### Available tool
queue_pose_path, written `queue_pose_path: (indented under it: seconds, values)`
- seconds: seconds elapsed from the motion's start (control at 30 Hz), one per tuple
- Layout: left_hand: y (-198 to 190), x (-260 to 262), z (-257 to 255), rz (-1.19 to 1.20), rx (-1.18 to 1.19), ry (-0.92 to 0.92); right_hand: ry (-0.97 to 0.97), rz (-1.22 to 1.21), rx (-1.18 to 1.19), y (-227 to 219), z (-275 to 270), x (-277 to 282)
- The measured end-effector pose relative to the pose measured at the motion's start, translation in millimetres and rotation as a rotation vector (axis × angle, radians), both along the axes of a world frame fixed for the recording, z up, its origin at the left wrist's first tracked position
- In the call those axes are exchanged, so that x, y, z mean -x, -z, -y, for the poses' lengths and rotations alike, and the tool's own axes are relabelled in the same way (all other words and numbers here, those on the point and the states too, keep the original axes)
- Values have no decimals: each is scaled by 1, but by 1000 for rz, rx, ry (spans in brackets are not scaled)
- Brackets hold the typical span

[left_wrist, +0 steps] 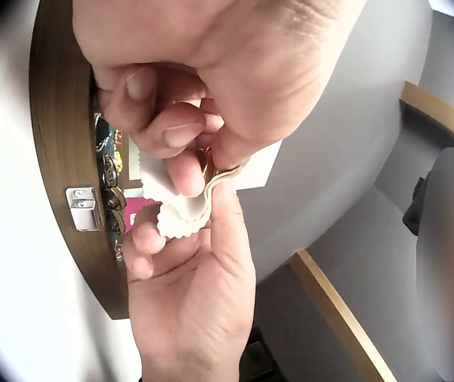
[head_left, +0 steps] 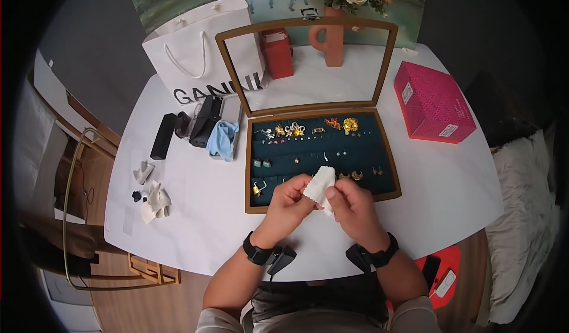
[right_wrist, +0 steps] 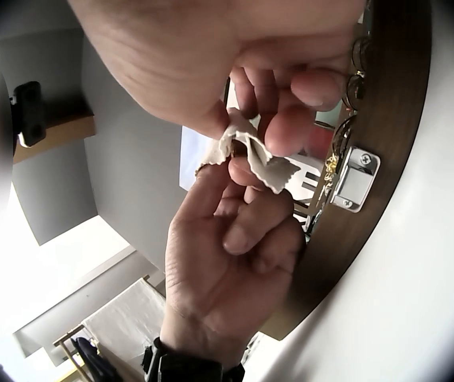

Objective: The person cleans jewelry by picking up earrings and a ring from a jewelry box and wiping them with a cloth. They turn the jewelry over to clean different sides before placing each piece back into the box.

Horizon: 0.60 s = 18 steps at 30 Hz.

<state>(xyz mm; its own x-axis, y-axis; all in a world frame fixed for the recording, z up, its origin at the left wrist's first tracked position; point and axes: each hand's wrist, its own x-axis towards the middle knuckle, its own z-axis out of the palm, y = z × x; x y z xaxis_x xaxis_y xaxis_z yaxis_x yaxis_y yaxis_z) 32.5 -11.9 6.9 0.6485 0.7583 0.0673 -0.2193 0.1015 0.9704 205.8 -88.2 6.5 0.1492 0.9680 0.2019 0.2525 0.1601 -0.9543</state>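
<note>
Over the front edge of a wooden jewellery box (head_left: 383,155), both hands meet at a small white polishing cloth (head_left: 323,180) with zigzag edges. The right hand (head_left: 357,207) pinches the cloth between thumb and fingers, and it folds over in the right wrist view. From the other side, the left hand (head_left: 289,205) holds a small gold-coloured piece of jewellery (left_wrist: 207,164) against the cloth, mostly hidden by fingers and fabric. Earrings, brooches (head_left: 294,129) and other small pieces sit in rows on the box's dark green lining. Its glass-paned lid (head_left: 388,66) stands raised.
Left of the box lie a light blue cloth (head_left: 223,140), a black case (head_left: 205,121), a long black box (head_left: 163,136) and crumpled pale cloths (head_left: 156,202). Behind stand a white paper bag (head_left: 201,48), a red box (head_left: 277,54) and a vase (head_left: 335,39). A pink box (head_left: 435,104) is at right.
</note>
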Motion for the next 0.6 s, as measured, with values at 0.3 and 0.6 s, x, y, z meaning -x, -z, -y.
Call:
queue_pose_path:
  seconds: [0.3,0.6]
  values:
    - [-15,7,-1,-119,82,179,34,-49,-13,0,1,1]
    - [-6,6,-1,-100,100,66,-50,-42,-57,-8,1,2]
